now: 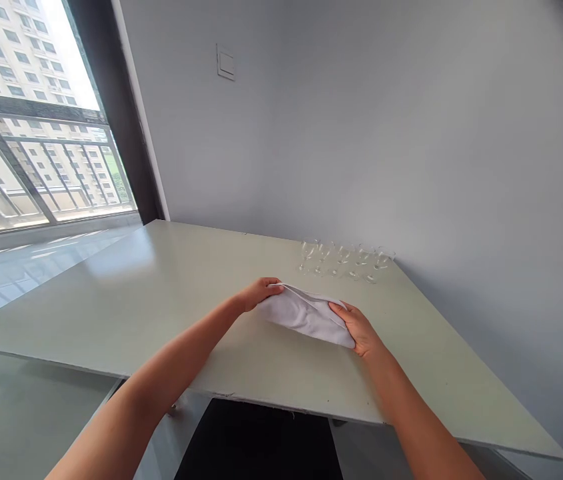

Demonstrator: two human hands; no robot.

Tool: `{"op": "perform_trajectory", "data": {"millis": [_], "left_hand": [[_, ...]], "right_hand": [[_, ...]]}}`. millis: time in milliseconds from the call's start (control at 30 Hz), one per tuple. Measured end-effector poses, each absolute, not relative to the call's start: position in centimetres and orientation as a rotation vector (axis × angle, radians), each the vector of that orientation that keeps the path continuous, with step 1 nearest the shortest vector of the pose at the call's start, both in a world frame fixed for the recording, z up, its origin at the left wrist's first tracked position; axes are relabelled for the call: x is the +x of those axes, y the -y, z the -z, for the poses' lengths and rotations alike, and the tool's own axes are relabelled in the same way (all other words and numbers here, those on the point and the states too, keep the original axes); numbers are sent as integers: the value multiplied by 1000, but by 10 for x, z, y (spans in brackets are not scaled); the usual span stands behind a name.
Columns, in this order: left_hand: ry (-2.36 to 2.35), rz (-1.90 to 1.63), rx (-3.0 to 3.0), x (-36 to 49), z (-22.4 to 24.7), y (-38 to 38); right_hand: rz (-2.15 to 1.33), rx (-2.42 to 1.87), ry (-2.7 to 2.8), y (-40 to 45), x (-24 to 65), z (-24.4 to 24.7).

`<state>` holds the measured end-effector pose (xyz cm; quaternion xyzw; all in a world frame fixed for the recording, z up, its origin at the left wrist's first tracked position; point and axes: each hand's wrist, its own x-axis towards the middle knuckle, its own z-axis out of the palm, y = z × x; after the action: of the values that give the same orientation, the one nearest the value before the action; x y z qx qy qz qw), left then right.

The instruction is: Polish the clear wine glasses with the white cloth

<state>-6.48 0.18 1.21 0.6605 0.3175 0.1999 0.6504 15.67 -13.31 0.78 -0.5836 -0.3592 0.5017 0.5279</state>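
A folded white cloth (306, 317) is stretched between my two hands, just above the table. My left hand (261, 292) grips its left end, thumb on top. At the right end, my right hand (358, 328) is closed on the cloth, with the thumb over the upper face and the other fingers mostly hidden behind it. The cloth's layers part a little along the upper edge. Beyond it, several clear stemmed glasses (337, 260) stand upright in a group near the table's far right corner.
The pale table (161, 293) reaches from the wall on the right toward a window (36, 120) at left. Its front edge lies below my forearms, with a black seat or clothing (261, 440) under it. A light switch (226, 63) is on the wall.
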Motion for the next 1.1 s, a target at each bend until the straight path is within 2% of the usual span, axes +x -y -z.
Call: {"op": "perform_trajectory", "data": {"millis": [100, 200, 400, 500, 633, 733, 833, 967, 1100], "left_hand": [[-833, -294, 1590, -73, -9, -7], [-1008, -189, 1844, -83, -4, -9], [-1060, -292, 2050, -85, 1, -3], [-1093, -382, 2099, -83, -6, -3], [-1111, -783, 2232, -87, -25, -13], [-1311, -1030, 2188, -94, -35, -17], [-1502, -1105, 2060, -94, -32, -7], [-1240, -752, 2266, -83, -5, 33], [-912, -432, 2539, -68, 27, 65]], "right_hand": [[-1270, -1477, 1014, 136, 162, -4], [-1115, -1696, 1185, 136, 165, 9], [-802, -1768, 1630, 135, 154, 12], [-444, -1887, 1781, 135, 143, 3], [64, -1757, 1763, 145, 117, -14], [-26, -1447, 2051, 160, 92, -31], [-188, -1275, 2241, 166, 77, -43], [-197, -1343, 2052, 144, 87, -40], [-298, -1448, 1847, 114, 113, -18]]}}
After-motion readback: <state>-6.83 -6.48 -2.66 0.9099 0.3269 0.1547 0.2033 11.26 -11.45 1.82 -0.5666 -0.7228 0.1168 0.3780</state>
